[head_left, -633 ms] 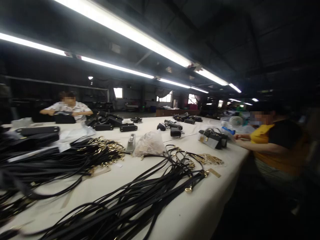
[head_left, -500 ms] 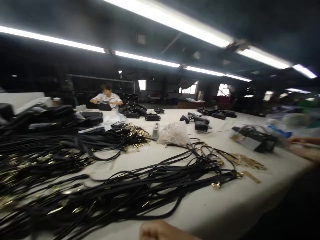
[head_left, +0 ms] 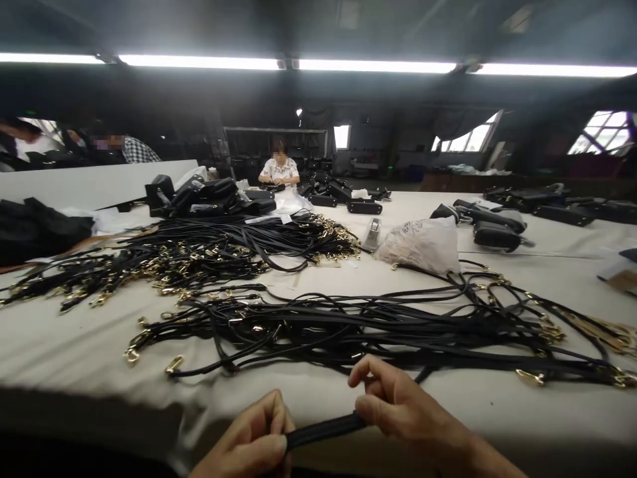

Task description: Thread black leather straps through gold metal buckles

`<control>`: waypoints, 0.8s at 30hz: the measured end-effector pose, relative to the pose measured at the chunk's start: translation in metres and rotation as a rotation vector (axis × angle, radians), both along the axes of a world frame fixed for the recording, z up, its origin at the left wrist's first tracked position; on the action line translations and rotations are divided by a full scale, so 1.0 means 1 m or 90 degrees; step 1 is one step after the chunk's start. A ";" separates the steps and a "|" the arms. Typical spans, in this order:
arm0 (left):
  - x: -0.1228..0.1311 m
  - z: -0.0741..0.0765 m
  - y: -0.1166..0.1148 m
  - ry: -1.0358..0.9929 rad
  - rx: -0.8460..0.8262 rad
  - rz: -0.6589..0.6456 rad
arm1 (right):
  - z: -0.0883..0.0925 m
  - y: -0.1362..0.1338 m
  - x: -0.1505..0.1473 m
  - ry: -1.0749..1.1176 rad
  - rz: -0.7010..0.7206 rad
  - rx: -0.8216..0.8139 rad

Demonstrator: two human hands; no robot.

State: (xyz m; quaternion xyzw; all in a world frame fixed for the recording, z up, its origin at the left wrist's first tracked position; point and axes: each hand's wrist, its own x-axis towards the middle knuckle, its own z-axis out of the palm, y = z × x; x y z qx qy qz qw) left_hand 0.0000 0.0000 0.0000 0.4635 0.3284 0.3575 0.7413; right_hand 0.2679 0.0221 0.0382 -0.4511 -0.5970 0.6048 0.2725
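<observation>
Both of my hands hold one black leather strap (head_left: pixel 323 430) at the near edge of the white table (head_left: pixel 74 332). My left hand (head_left: pixel 249 441) pinches its left end with fingers closed. My right hand (head_left: pixel 403 405) grips the strap's right part, fingers curled round it. Just beyond my hands lies a long heap of black straps with gold clasps (head_left: pixel 378 328). A second, larger heap of straps (head_left: pixel 209 255) lies farther back on the left.
A clear plastic bag of small parts (head_left: pixel 423 245) and a metal tool (head_left: pixel 372 234) sit mid-table. Black bags (head_left: pixel 209 194) are piled behind, more bags (head_left: pixel 490 226) at right. One person (head_left: pixel 279 169) sits at the far end; other people (head_left: pixel 119 147) are at the far left.
The view has swung left and down. My two hands have come into sight holding a strap. The person in yellow at the right is out of view.
</observation>
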 end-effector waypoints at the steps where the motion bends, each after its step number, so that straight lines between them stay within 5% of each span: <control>1: 0.000 0.004 0.002 -0.001 0.014 0.002 | 0.001 0.001 -0.002 -0.066 0.053 0.025; 6: 0.016 0.010 0.018 0.013 0.029 -0.023 | 0.008 0.006 -0.025 -0.084 0.260 -0.078; 13: 0.024 -0.004 0.017 -0.108 0.086 -0.079 | 0.023 0.022 -0.018 0.029 0.188 -0.131; 18: 0.019 -0.024 0.014 0.054 0.060 0.003 | 0.016 0.028 0.001 -0.064 0.173 -0.130; 21: 0.019 -0.021 0.018 0.202 0.138 0.087 | 0.006 0.027 0.004 -0.167 0.151 -0.091; 24: 0.025 -0.012 0.020 0.326 0.246 0.081 | -0.002 0.023 -0.001 -0.214 0.122 -0.147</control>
